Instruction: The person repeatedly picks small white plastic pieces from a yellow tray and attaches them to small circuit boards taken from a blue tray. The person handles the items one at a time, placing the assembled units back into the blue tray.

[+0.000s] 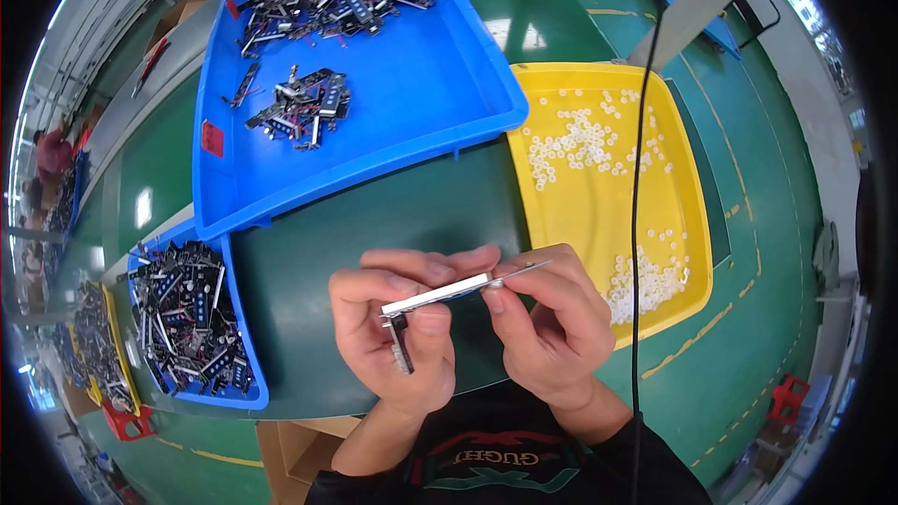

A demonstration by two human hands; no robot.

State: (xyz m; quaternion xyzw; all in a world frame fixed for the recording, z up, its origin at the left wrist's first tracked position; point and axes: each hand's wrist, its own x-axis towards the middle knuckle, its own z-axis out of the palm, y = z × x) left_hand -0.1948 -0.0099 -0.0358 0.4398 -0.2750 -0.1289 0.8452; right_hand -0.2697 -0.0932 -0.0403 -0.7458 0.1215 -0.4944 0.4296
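both hands pinch a thin, flat metal strip [458,288].

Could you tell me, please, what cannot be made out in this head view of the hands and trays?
- Thin metal strip held by left hand and right hand: its middle is covered by fingertips, and its surface detail is too small.
- Small dark part under the left thumb: shape unclear, partly hidden.
- White pieces in the yellow tray: too small to identify.
- Small blue bin: tangled dark parts blur together.
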